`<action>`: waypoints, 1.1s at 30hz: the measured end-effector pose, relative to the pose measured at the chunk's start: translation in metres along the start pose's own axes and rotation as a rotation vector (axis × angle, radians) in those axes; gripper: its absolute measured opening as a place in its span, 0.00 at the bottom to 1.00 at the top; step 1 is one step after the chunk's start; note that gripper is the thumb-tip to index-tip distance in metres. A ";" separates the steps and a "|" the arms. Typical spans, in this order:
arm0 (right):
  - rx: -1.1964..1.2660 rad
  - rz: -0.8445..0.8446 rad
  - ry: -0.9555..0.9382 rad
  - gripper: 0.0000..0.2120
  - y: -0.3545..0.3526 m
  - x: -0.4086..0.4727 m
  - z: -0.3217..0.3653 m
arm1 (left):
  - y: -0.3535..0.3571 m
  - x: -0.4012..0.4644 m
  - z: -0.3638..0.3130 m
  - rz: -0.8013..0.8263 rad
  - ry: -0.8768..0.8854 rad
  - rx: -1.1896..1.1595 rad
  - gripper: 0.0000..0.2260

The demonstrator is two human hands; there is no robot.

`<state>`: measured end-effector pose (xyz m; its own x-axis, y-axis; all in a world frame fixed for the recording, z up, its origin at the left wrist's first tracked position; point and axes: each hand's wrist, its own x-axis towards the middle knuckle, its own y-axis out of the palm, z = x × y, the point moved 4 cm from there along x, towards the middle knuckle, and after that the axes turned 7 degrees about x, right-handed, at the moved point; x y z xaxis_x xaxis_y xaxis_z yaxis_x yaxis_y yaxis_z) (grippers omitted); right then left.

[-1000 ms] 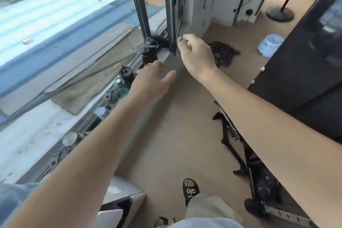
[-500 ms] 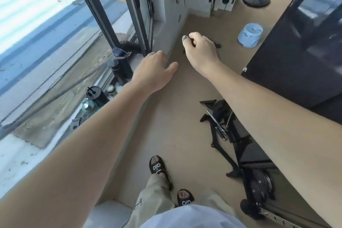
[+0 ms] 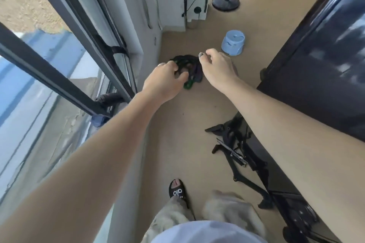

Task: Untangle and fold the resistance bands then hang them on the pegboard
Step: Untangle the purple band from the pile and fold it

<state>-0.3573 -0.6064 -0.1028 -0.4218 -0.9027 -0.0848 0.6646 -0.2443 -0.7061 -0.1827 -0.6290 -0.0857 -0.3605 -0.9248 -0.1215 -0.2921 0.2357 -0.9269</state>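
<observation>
A tangled heap of resistance bands (image 3: 190,71), black with purple and green strands, lies on the tan floor near the wall under the window. My left hand (image 3: 166,80) hovers over the heap's left side with loosely curled fingers and holds nothing. My right hand (image 3: 217,67) hovers over its right side, fingers bent, also holding nothing. Both hands cover part of the heap. Whether either hand touches the bands cannot be made out. No pegboard is in view.
A pale blue upturned tub (image 3: 233,45) stands just beyond the bands. A round lamp base (image 3: 225,3) is farther back. A large dark cabinet (image 3: 316,69) lines the right side, with a black folding frame (image 3: 237,150) at its foot. The window frame (image 3: 79,31) runs along the left. My sandalled foot (image 3: 177,190) is below.
The view has swung away from the window sill and down to the floor. Both hands have dropped towards the band heap, which now shows between them.
</observation>
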 end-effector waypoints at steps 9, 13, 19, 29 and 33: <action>0.008 -0.072 0.087 0.25 -0.007 0.131 0.005 | -0.013 0.157 -0.010 0.067 0.101 0.016 0.21; 0.013 -0.075 0.112 0.25 -0.007 0.203 -0.006 | -0.006 0.231 -0.023 0.086 0.119 0.030 0.20; -0.003 -0.031 0.124 0.25 -0.012 0.323 -0.016 | -0.002 0.352 -0.042 0.118 0.109 0.079 0.22; -0.012 0.007 0.095 0.26 -0.023 0.519 -0.010 | -0.006 0.549 -0.062 0.128 0.083 0.014 0.23; 0.003 -0.024 0.093 0.20 -0.014 0.596 -0.018 | -0.002 0.636 -0.072 0.153 0.110 -0.008 0.23</action>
<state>-0.6291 -1.1346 -0.1555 -0.4933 -0.8597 -0.1328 0.6556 -0.2671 -0.7063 -0.4754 -1.1965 -0.1350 -0.4959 -0.8398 -0.2209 -0.2337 0.3741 -0.8975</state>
